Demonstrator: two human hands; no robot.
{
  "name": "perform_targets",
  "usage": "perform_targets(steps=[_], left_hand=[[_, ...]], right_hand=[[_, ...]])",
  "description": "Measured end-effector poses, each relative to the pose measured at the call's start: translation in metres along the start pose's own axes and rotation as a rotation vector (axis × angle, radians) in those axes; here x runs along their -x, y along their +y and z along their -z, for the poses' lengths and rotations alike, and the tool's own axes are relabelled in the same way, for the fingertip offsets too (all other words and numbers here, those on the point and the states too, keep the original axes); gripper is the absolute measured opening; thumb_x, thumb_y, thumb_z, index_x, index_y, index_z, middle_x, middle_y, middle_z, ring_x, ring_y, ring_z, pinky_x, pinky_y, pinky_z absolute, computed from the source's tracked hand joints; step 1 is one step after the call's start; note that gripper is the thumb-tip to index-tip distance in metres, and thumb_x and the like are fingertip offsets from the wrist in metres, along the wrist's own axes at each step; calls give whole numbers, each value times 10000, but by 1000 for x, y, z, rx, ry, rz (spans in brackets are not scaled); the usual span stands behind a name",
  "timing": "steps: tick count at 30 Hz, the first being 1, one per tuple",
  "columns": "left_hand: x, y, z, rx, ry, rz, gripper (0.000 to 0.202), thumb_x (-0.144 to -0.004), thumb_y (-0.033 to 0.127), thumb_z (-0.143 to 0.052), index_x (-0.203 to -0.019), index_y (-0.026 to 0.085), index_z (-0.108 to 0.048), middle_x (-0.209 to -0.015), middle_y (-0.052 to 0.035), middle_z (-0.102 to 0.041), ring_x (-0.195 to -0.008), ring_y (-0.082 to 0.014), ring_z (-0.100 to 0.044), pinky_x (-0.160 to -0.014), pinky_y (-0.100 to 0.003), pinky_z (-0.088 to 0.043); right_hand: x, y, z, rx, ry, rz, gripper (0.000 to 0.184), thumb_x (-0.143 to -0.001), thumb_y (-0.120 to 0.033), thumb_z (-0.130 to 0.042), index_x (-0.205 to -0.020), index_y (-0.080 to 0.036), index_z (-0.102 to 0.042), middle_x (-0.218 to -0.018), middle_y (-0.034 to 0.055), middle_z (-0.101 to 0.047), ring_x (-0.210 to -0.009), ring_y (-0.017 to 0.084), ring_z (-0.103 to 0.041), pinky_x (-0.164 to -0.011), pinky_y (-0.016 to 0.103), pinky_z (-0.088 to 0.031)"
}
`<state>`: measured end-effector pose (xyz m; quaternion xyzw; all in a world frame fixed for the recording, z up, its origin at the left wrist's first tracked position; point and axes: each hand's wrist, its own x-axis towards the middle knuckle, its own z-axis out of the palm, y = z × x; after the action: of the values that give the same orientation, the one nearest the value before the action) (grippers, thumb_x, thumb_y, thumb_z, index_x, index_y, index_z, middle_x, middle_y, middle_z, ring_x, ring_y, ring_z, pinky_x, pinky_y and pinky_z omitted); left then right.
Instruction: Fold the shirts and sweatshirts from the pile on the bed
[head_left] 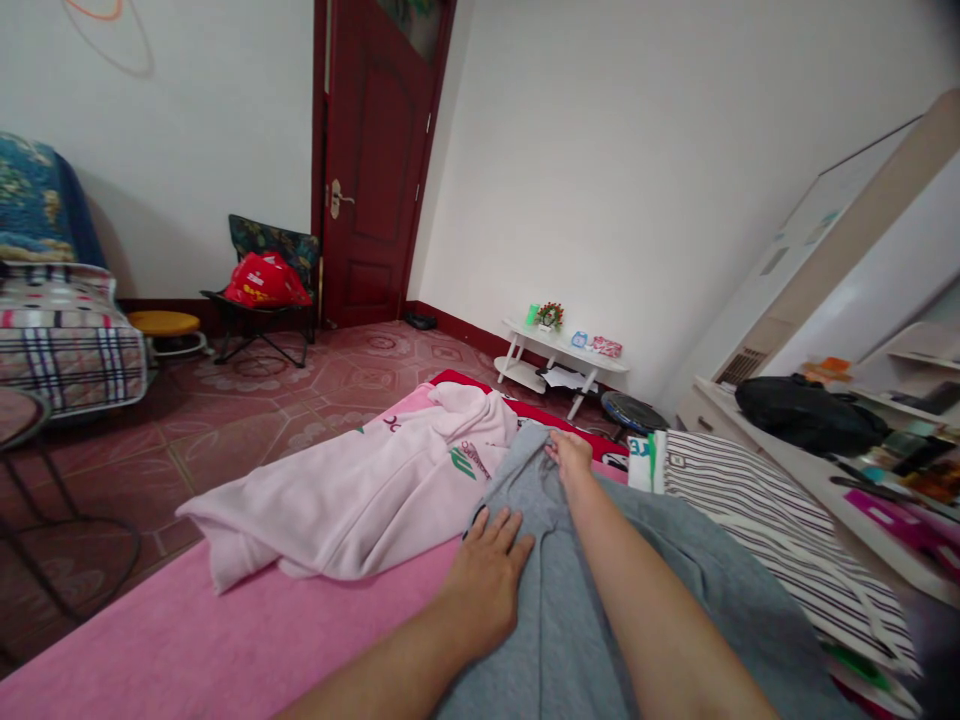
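A grey garment, which looks like a pair of sweatpants, stretches over the bed toward me. My left hand lies flat on its left side, fingers spread. At the far end, the fingers of my right hand pinch the edge of the grey cloth. Left of it rests a pale pink sweatshirt with green and dark print, partly bunched up. A black-and-white striped garment lies to the right, partly under or beside the grey cloth; I cannot tell which.
Pink bedding covers the bed. Beyond it stands a low white table with small items. A cabinet counter with a black bag borders the right. Near the red door, a folding chair holds a red bag.
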<state>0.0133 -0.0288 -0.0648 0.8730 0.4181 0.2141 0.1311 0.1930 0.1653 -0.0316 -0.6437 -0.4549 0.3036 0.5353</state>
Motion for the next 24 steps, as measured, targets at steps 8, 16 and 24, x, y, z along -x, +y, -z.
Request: perform_targets(steps=[8, 16, 24], left_hand=[[0, -3, -2, -35, 22, -22, 580, -841, 219, -406, -1420, 210, -382, -1529, -98, -274, -1414, -254, -215, -1162, -482, -92], [-1, -2, 1, -135, 8, -43, 514, -905, 258, -351, -1414, 196, -383, -1519, -84, -305, -1403, -241, -243, -1155, -470, -125], [0, -4, -3, -192, -26, -52, 511, -932, 273, -308, -1421, 129, -347, -1514, -107, -307, -1402, -240, -226, -1151, -465, -119]], right_hand=[[18, 11, -18, 148, -203, 188, 455, -766, -320, -617, -1206, -230, -546, -1133, 41, -654, -1147, 212, -562, -1020, 413, -411], [80, 7, 8, 359, -343, 310, 502, -785, -227, -562, -1280, -147, -529, -1435, 111, -432, -1385, 256, -275, -1161, 436, -146], [245, 2, 86, 579, -502, 657, 556, -754, -102, -523, -1296, -226, -521, -1475, 77, -370, -1352, 224, -343, -1126, 442, -265]])
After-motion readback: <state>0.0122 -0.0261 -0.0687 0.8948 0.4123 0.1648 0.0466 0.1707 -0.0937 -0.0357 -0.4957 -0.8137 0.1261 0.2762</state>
